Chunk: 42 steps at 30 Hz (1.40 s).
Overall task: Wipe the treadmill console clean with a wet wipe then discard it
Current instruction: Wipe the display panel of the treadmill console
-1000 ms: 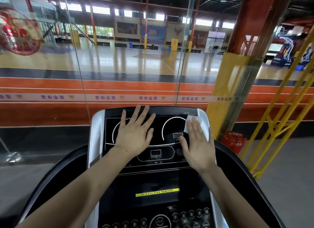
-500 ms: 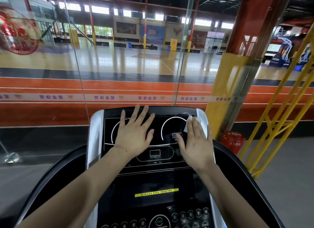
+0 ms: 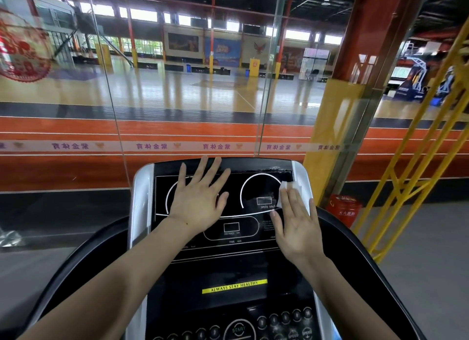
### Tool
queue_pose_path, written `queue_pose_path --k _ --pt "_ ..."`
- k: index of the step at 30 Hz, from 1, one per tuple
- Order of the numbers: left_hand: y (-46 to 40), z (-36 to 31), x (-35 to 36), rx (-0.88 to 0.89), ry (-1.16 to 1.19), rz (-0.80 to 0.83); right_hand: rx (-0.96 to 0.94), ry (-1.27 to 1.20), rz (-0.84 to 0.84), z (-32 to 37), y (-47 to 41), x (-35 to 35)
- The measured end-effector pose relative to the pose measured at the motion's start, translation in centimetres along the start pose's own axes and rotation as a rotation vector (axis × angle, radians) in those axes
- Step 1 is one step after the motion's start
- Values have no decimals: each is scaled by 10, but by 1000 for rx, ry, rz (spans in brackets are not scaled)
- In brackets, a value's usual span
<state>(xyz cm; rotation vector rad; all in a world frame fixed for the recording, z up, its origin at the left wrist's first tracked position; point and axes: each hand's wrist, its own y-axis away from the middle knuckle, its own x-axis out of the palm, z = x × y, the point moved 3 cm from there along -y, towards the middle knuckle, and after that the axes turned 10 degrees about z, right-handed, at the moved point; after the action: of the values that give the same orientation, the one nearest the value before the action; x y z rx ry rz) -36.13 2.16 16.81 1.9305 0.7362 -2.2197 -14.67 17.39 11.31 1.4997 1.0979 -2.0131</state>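
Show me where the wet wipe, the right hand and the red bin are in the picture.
wet wipe (image 3: 289, 187): head view, on the white part showing past the fingertips.
right hand (image 3: 297, 225): head view, on the back of the hand.
red bin (image 3: 344, 209): head view, on its front wall.

Both hands lie flat, fingers straight, on the glossy black treadmill console (image 3: 243, 228) with its silver side trim: the left hand (image 3: 198, 200) spread over the left white dial ring, the right hand (image 3: 297, 225) pressing a crumpled white wet wipe (image 3: 288, 187) against the right edge. Below them a yellow "ALWAYS STAY HEALTHY" strip (image 3: 234, 286) crosses the dark panel, and a red bucket (image 3: 345, 209) stands on the floor beyond the right handrail
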Motion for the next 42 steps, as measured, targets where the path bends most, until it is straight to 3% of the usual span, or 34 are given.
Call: queue_pose_path --k 9,14,20,24,26,31,37,42 --pt "2 -4 -1 -7 16 11 13 -122 68 20 -5 1" --pt "3 -3 0 -2 16 1 -142 -22 137 40 7 17" --pt "2 0 0 -2 0 31 50 -75 99 8 4 8" --pt "3 0 0 -4 -10 28 -106 -87 96 59 6 22" --pt "3 1 0 -3 -12 29 -149 -38 114 52 7 20" --pt "3 2 0 5 -12 39 52 -45 105 0 4 9" --pt "3 3 2 9 -20 20 -112 -7 142 50 13 25" --pt "2 4 6 11 -31 7 71 -61 116 4 13 13"
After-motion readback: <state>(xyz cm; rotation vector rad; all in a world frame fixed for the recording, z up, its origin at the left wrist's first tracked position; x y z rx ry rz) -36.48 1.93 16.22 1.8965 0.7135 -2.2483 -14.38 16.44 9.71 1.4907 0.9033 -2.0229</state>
